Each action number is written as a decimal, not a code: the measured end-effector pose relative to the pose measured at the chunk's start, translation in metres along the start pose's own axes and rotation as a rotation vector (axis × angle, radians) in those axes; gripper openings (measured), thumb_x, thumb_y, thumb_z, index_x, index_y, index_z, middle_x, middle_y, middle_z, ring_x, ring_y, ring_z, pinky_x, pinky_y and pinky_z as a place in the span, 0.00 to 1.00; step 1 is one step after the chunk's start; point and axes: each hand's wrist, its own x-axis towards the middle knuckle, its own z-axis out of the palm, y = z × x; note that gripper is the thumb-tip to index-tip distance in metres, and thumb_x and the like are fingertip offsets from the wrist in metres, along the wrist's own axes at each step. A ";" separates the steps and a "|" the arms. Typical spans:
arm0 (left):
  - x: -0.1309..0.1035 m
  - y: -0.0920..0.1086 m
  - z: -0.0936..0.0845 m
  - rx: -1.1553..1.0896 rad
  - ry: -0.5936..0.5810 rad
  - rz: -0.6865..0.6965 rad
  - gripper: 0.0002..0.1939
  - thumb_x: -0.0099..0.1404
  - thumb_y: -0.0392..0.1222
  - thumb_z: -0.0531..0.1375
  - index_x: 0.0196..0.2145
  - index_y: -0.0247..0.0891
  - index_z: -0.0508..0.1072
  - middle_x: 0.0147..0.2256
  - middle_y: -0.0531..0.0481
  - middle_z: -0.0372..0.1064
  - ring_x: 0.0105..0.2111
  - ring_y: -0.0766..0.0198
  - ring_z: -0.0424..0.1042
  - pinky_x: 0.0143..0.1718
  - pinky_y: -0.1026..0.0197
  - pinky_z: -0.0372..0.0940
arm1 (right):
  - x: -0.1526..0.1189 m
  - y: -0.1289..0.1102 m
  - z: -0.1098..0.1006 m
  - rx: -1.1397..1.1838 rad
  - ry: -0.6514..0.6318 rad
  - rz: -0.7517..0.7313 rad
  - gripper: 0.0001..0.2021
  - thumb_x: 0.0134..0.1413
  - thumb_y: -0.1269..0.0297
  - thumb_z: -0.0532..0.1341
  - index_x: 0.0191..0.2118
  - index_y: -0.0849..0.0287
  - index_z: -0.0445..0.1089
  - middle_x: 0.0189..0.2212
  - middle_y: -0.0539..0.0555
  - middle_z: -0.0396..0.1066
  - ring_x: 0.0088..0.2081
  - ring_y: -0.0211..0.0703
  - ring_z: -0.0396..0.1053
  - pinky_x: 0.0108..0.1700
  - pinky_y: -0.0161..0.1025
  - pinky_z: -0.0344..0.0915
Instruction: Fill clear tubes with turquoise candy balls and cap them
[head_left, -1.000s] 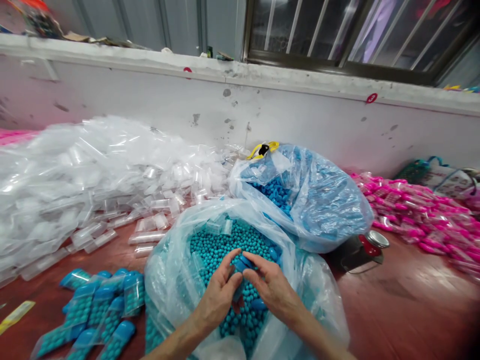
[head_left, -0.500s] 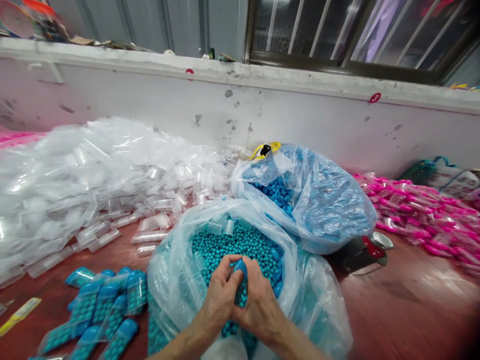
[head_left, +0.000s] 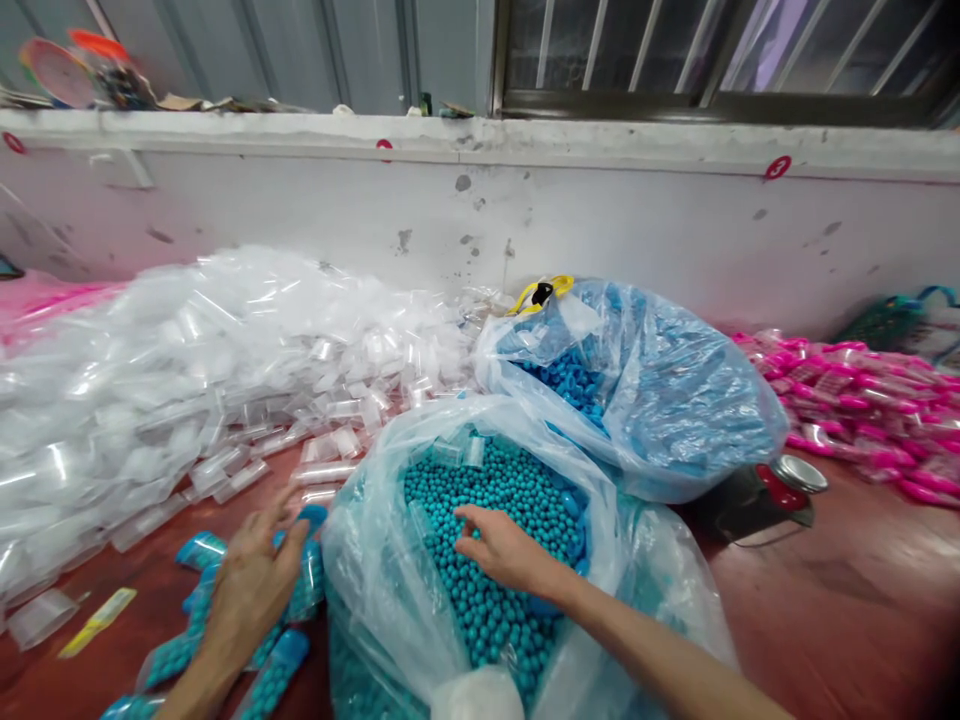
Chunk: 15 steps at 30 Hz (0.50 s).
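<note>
My left hand (head_left: 251,575) is over a group of bead-filled clear tubes with blue caps (head_left: 281,665) on the red table. Its thumb stands apart from the slightly blurred fingers, and a blue cap (head_left: 311,516) shows just past the fingertips. My right hand (head_left: 499,548) hovers over turquoise beads (head_left: 495,630) in an open clear plastic bag (head_left: 367,580). Index finger and thumb are apart, with nothing seen between them. A few empty clear tubes (head_left: 472,452) and blue caps (head_left: 574,503) lie on the beads.
Behind stands a bag of blue caps (head_left: 675,400). Left is a large heap of clear tubes (head_left: 225,350); right, a pile of pink-capped tubes (head_left: 862,390). A dark container with a metal lid (head_left: 799,474) sits beside the bags. A white wall (head_left: 337,210) closes off the back.
My hands were together over the beads, holding a blue-capped tube. They have parted: the left has moved left to the filled tubes, the right stays above the beads. The view has shifted slightly.
</note>
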 end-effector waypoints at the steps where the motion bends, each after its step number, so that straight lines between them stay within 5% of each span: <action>1: 0.002 -0.007 -0.003 0.093 0.061 0.040 0.22 0.58 0.50 0.49 0.48 0.39 0.63 0.41 0.44 0.66 0.41 0.52 0.66 0.43 0.49 0.60 | 0.011 -0.003 0.006 -0.014 0.009 0.013 0.18 0.52 0.64 0.54 0.50 0.60 0.60 0.39 0.55 0.69 0.40 0.43 0.67 0.42 0.37 0.60; 4: -0.001 -0.008 0.002 0.159 0.109 0.273 0.21 0.61 0.48 0.45 0.46 0.35 0.65 0.42 0.41 0.66 0.42 0.52 0.65 0.45 0.49 0.60 | 0.040 -0.013 0.028 -0.146 -0.009 0.004 0.24 0.48 0.61 0.58 0.51 0.60 0.55 0.44 0.59 0.64 0.43 0.49 0.65 0.42 0.42 0.61; 9: -0.011 0.024 0.044 0.259 -0.048 0.585 0.16 0.61 0.40 0.47 0.45 0.39 0.67 0.43 0.43 0.67 0.46 0.53 0.64 0.47 0.50 0.59 | 0.057 -0.013 0.040 -0.143 -0.036 -0.020 0.11 0.51 0.73 0.50 0.42 0.61 0.61 0.39 0.59 0.66 0.41 0.47 0.66 0.41 0.44 0.61; 15: -0.021 0.070 0.086 0.183 -0.578 0.660 0.21 0.58 0.33 0.49 0.49 0.39 0.61 0.48 0.43 0.64 0.48 0.57 0.63 0.46 0.54 0.59 | 0.033 0.010 0.003 0.098 -0.173 0.031 0.07 0.51 0.69 0.52 0.37 0.61 0.61 0.24 0.48 0.67 0.23 0.35 0.66 0.23 0.31 0.63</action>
